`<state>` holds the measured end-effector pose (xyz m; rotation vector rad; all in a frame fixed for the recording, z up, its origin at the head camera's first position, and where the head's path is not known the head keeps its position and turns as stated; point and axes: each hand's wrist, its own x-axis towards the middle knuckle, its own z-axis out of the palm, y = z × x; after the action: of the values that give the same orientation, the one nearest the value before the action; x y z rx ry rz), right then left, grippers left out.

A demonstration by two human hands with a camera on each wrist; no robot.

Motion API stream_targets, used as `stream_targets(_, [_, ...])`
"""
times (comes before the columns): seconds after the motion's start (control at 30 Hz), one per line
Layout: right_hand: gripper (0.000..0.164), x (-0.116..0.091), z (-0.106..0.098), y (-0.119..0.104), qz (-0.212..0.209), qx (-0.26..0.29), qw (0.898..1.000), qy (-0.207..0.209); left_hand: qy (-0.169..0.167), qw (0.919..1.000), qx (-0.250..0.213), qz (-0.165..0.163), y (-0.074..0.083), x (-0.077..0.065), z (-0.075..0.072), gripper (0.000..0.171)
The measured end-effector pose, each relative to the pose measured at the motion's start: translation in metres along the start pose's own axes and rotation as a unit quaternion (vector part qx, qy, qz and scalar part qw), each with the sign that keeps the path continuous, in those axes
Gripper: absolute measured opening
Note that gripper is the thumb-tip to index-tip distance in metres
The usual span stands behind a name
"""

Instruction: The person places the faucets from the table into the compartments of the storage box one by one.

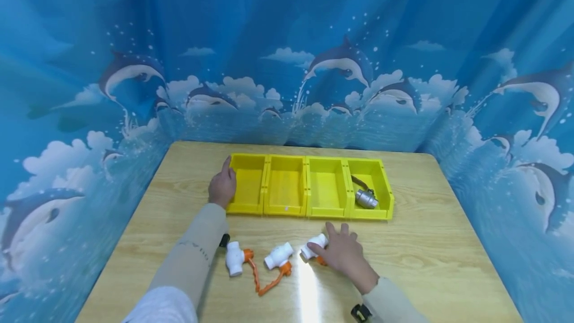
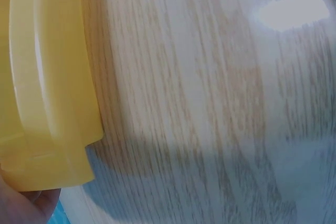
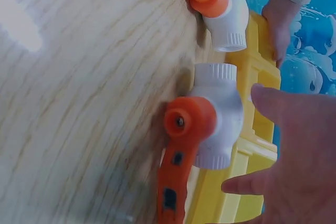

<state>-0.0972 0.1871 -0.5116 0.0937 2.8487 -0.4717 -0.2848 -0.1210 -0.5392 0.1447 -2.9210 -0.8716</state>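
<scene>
My left hand (image 1: 221, 187) rests against the left end of a row of yellow bins (image 1: 285, 210), one finger stretched along the rim. In the left wrist view, part of that hand (image 2: 23, 203) touches the yellow plastic. My right hand (image 1: 343, 250) hovers with fingers spread at the rightmost white ball valve (image 1: 314, 246). Seen from the right wrist, this valve (image 3: 218, 119) has an orange lever handle (image 3: 176, 182), and the thumb and fingers stand apart from it. Two more white ball valves with orange handles, a middle one (image 1: 279, 255) and a left one (image 1: 234, 259), lie on the table.
The rightmost bin compartment holds a metal ball valve (image 1: 366, 199) with a dark handle. The wooden table (image 1: 430, 243) extends to both sides of the bins. A blue dolphin-print curtain (image 1: 287, 24) encloses the table at the back and sides.
</scene>
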Motion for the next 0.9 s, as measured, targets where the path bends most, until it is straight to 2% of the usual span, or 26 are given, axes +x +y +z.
stream_targets(0.13, [0.082,0.0041,0.0048,-0.0020,-0.017,0.000,1.000,0.022,-0.007,1.0000,-0.005,-0.004,0.0012,-0.0006,-0.0003,0.049])
stream_targets(0.4, [0.085,0.0056,0.0020,-0.0073,-0.049,0.007,0.999,-0.003,-0.002,1.0000,0.001,-0.001,-0.0001,0.0009,0.0009,0.049])
stream_targets(0.5, [0.087,0.0036,0.0026,-0.0078,-0.041,0.016,0.999,0.003,-0.004,1.0000,0.001,-0.002,-0.0005,0.0015,0.0014,0.049])
stream_targets(0.7, [0.091,0.0047,0.0037,-0.0052,0.005,0.020,1.000,-0.001,-0.006,1.0000,-0.003,0.003,0.0003,0.0008,-0.0007,0.049])
stream_targets(0.9, [0.092,0.0052,0.0083,-0.0065,-0.012,0.019,1.000,0.000,-0.011,0.9999,-0.011,-0.004,0.0029,-0.0015,-0.0040,0.050])
